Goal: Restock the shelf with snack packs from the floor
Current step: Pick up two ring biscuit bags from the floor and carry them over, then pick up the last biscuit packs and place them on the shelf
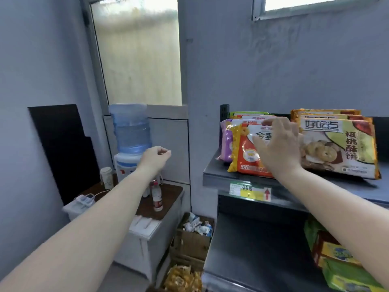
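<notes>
My right hand (277, 146) reaches up to the top shelf (216, 171), fingers spread apart, in front of an orange snack pack (244, 157) that stands leaning at the front of a row; I cannot tell whether my palm touches it. Behind it sit a purple pack (225, 144) and more orange ones, and just to the right stands a stack of walnut biscuit packs (341, 144). My left hand (156, 157) hangs in the air well to the left, fingers loosely curled together, holding nothing. Below, on the floor, a cardboard box (193, 241) holds small wrapped snacks. A water dispenser (131, 140) stands on a low cabinet (155, 224).
</notes>
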A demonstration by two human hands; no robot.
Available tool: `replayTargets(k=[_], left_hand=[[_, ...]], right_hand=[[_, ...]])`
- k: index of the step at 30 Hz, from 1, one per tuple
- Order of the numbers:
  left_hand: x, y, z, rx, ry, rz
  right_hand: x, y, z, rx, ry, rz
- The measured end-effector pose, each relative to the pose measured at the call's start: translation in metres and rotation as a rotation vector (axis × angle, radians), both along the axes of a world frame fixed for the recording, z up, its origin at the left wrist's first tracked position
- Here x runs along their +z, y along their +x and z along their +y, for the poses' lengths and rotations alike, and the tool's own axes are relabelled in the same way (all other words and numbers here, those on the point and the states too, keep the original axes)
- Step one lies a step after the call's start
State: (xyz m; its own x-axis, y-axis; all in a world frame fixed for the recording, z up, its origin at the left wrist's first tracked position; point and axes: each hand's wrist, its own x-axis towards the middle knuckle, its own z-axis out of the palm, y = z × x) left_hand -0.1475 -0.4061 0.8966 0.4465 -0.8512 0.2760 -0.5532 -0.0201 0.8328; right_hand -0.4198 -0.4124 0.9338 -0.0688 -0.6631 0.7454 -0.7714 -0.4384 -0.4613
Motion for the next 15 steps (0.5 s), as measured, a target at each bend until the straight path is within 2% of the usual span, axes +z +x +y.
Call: replayTargets(k=[3, 6, 10, 15], left_hand=[[-0.025, 0.060, 0.070, 0.098, 0.063, -0.071], [-0.070, 0.130, 0.158, 0.226, 0.181, -0.089], [-0.154, 0.217, 0.301, 0.477, 0.338, 0.025], [-0.258, 0.260, 0.487, 0.743, 0.559, 0.213]], right_hand=[[-0.018, 0.073, 0.025, 0.257, 0.012, 0.115], [-0.056, 0.157, 0.066, 0.484, 0.127, 0.225], [-0.131, 0.269, 0.136, 0.742, 0.344, 0.303], [-0.247, 0.377, 0.234, 1.019, 0.664, 0.501]])
